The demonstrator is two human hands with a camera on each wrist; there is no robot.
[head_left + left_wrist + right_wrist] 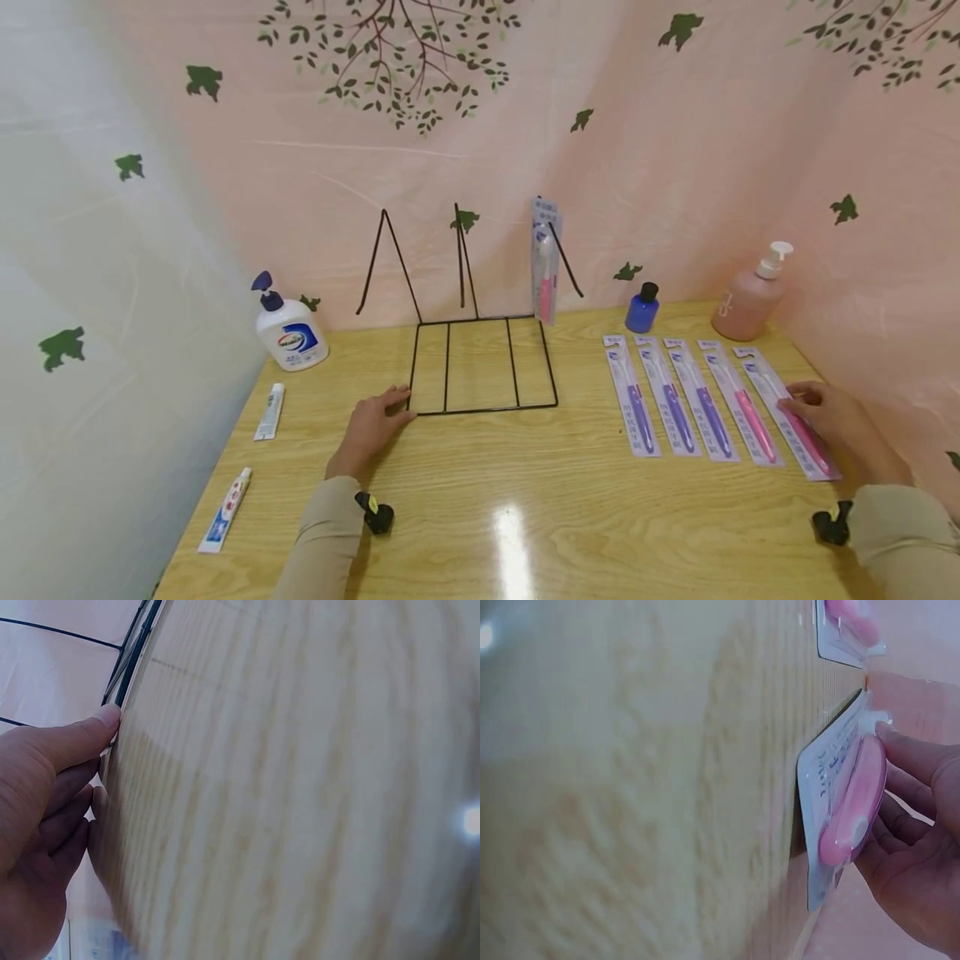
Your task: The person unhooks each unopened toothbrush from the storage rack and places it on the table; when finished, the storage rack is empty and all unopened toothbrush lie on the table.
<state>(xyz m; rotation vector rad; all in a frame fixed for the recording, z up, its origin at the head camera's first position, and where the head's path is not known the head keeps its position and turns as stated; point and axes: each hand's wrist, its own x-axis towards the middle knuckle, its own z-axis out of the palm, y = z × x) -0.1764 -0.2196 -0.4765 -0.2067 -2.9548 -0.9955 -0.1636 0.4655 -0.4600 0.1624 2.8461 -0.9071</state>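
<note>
A black wire display rack (483, 410) with three upright prongs stands mid-table. At its front left corner my left hand (372, 427) grips the wire, the thumb (105, 718) lying against it. Two packs, at least one a pink toothbrush (545, 292), hang one over the other on the right prong. Several packaged toothbrushes lie in a row on the right, purple ones left of pink ones. My right hand (836, 421) pinches the edge of the rightmost packaged pink toothbrush (855, 799). That pack looks slightly tilted, with a shadow beneath it. The neighbouring pink toothbrush (753, 425) lies flat.
A white pump bottle (298, 340) stands back left, with a small white tube (270, 412) and a toothpaste tube (227, 510) before it. Back right are a small blue bottle (642, 312) and a pink pump bottle (746, 304). A patterned curtain (480, 167) hangs behind the table.
</note>
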